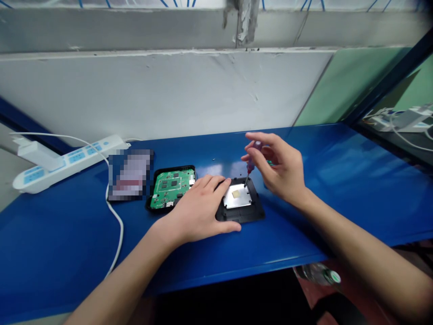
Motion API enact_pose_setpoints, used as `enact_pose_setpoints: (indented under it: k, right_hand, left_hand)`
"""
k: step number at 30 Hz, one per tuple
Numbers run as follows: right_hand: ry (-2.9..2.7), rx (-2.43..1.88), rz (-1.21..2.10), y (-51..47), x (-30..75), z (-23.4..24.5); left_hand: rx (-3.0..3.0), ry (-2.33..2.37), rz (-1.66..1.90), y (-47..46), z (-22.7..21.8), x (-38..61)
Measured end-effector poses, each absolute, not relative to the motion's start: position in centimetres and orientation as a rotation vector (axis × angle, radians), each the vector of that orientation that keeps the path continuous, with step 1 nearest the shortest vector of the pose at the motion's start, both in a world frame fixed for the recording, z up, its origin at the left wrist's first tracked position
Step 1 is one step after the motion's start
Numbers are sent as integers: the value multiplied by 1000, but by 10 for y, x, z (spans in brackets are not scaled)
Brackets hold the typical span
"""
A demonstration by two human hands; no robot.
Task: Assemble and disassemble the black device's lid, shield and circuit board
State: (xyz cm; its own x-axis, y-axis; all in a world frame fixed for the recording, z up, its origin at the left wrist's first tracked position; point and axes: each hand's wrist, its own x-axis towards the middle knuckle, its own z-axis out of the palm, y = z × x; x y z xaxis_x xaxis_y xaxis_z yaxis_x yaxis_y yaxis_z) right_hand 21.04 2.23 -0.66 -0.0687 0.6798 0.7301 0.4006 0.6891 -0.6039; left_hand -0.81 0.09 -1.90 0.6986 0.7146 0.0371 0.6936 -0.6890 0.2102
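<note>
A black plastic case half (241, 214) with a silver metal plate (237, 197) inside lies on the blue bench (338, 189). My left hand (199, 210) rests flat on its left edge, fingers stretched over the rim. My right hand (279, 169) pinches a small screwdriver (251, 166) with a purple and red handle, held upright. Its tip touches the case's far right corner. To the left lies another black case half holding a green circuit board (172, 187).
A white power strip (67, 162) with a white cable (117, 225) lies at the far left. A blurred-out card-like thing (130, 175) sits beside the circuit board. A white wall stands behind the bench. A plastic bottle (318, 273) lies below the bench's front edge.
</note>
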Motion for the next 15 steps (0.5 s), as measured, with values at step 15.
enact_pose_setpoints:
  k: [15]
  right_hand:
    - [-1708,-866,208,23,210,-3]
  left_hand:
    - [2741,1138,186,1,-21,-8]
